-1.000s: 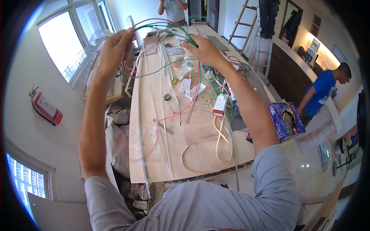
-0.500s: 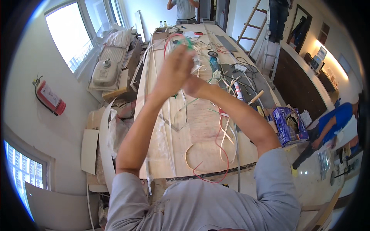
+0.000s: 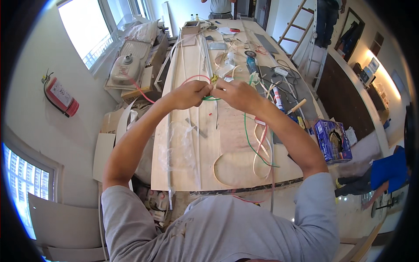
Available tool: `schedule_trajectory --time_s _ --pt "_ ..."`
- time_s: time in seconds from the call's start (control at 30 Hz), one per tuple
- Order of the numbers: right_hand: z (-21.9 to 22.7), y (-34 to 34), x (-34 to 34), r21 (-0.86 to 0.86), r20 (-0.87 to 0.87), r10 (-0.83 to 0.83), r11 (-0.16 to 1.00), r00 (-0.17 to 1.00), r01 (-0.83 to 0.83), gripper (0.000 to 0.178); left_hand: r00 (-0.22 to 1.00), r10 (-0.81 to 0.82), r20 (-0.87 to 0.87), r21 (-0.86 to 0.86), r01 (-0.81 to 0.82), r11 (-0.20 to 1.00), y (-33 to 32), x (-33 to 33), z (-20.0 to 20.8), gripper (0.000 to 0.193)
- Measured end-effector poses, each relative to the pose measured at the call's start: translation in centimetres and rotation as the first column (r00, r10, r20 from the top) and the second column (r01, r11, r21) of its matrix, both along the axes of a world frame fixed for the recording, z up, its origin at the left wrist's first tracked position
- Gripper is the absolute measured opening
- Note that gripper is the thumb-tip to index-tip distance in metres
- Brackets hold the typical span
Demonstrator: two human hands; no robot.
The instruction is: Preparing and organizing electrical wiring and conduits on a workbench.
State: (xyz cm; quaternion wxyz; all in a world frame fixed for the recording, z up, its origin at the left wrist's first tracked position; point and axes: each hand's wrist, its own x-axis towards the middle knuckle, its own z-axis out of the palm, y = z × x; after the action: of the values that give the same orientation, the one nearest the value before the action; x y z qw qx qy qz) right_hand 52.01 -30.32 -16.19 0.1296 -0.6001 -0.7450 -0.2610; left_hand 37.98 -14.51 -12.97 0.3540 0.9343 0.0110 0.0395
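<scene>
My left hand [image 3: 190, 93] and my right hand [image 3: 237, 94] are held close together above a long plywood board [image 3: 192, 170]. Both pinch a bundle of thin wires [image 3: 212, 83] between their fingertips. A red wire [image 3: 194, 78] loops up from my left hand. From my right hand a green wire [image 3: 248, 139] hangs down and curves over the board. A small yellowish piece shows at the top of the bundle, between the two thumbs.
Loose white and red wires [image 3: 262, 144], a tube [image 3: 277, 98], a wooden-handled tool [image 3: 296, 106] and a plastic sheet [image 3: 179, 146] lie on the board. A blue box [image 3: 332, 140] sits right. A person in blue [image 3: 388, 168] crouches lower right. A ladder [image 3: 301, 30] stands behind; a fire extinguisher [image 3: 61, 97] hangs left.
My hands came down from an outstretched, spread position and drew together near the board's middle. The wires were gathered between them. The person in blue moved lower in the view.
</scene>
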Motion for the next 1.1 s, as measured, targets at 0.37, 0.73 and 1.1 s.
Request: schedule_trajectory --time_s 0.37,0.73,1.1 --pt "2.2 -2.2 -4.9 0.16 -0.977 0.206 0.877 0.053 -0.454 0.045 0.922 -0.266 0.28 -0.754 0.383 0.534 -2.7 -4.1 0.4 0.035" --pt "1.2 -1.6 -6.5 0.097 -0.979 0.04 0.953 -0.199 -0.286 0.06 0.704 0.49 0.513 -0.857 0.453 0.247 -5.7 0.6 -1.4 0.033" --pt "-4.6 -1.6 -3.2 -0.071 -0.988 -0.08 0.995 0.134 0.068 0.066 0.664 0.636 0.393 -0.918 0.24 0.316 -6.4 2.9 -4.7 0.042"
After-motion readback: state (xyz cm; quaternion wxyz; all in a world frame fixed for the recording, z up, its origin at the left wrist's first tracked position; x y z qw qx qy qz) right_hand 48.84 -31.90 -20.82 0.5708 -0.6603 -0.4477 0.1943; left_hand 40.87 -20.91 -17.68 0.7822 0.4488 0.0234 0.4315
